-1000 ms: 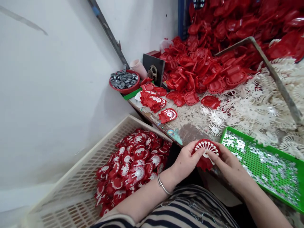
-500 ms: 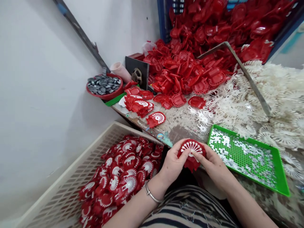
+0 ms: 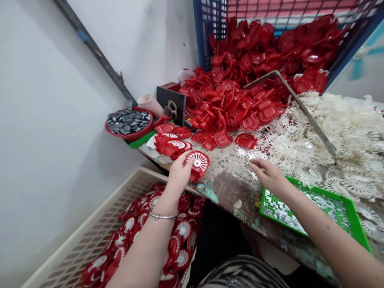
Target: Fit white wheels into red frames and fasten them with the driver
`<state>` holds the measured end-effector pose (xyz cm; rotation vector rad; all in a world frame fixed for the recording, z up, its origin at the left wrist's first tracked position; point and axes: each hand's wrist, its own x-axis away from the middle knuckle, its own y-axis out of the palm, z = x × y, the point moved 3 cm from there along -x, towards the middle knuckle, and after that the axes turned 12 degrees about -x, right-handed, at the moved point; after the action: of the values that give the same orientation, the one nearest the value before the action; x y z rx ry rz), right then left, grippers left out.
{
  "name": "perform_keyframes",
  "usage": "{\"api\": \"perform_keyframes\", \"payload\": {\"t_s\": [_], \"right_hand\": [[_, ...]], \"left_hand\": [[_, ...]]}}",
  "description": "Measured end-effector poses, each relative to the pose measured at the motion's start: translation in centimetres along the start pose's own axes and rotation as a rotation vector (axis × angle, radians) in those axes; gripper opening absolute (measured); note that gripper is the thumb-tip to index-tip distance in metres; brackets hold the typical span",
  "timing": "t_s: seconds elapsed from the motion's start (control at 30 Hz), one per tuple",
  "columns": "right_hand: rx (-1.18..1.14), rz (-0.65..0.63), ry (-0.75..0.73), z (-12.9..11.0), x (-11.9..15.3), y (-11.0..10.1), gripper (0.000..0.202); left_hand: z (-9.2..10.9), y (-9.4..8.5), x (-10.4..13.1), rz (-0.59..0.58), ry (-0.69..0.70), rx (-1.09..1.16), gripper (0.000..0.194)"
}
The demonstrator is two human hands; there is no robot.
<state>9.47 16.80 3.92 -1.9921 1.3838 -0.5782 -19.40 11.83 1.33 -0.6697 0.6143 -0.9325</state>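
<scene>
My left hand (image 3: 180, 172) grips a red plastic casing (image 3: 195, 174) by its left side, thumb on top, above the table's front edge. A white fan-shaped piece (image 3: 198, 161) with a round hub and radiating spokes lies in the casing. My right hand (image 3: 270, 176) is stretched over the table, fingers extended and thumb a little apart, beside a few loose white spoked pieces (image 3: 241, 152). Nothing shows in its fingers. Just below that hand is a green tray (image 3: 358, 224) holding many small silvery bits.
Filled red casings (image 3: 172, 145) are stacked left of my left hand. A blue crate (image 3: 204, 48) spills red casings behind; white pieces (image 3: 354, 132) heap at right beneath a bent metal bar (image 3: 309, 114). A cream basket (image 3: 99, 216) and a red bowl (image 3: 147, 130) stand left.
My hands have parted. The left has moved forward and left with the red casing, over where a single filled casing lay. The right has let go and reached forward toward the white pieces.
</scene>
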Motion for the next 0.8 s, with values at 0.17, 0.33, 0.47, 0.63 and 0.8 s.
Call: {"api": "perform_keyframes", "payload": {"t_s": [0.17, 0.33, 0.47, 0.63, 0.8], "right_hand": [[0.288, 0.058, 0.048, 0.6, -9.8, 0.3, 0.032], [0.472, 0.073, 0.11, 1.3, -12.8, 1.0, 0.049], [0.513, 0.071, 0.1, 1.6, -12.4, 0.2, 0.029], [0.446, 0.101, 0.019, 0.7, -10.4, -2.1, 0.019], [0.274, 0.115, -0.139, -1.9, -4.3, -1.5, 0.018]], "left_hand": [[-1.0, 1.2, -2.0, 0.031, 0.005, -0.137, 0.037], [-1.5, 1.9, -1.8, 0.104, 0.001, -0.262, 0.038], [-1.2, 1.5, -1.2, 0.217, 0.039, -0.314, 0.038], [1.5, 0.2, 1.5, 0.452, 0.156, -0.148, 0.043], [6.1, 3.9, 5.1, 0.008, 0.222, 0.42, 0.052]]}}
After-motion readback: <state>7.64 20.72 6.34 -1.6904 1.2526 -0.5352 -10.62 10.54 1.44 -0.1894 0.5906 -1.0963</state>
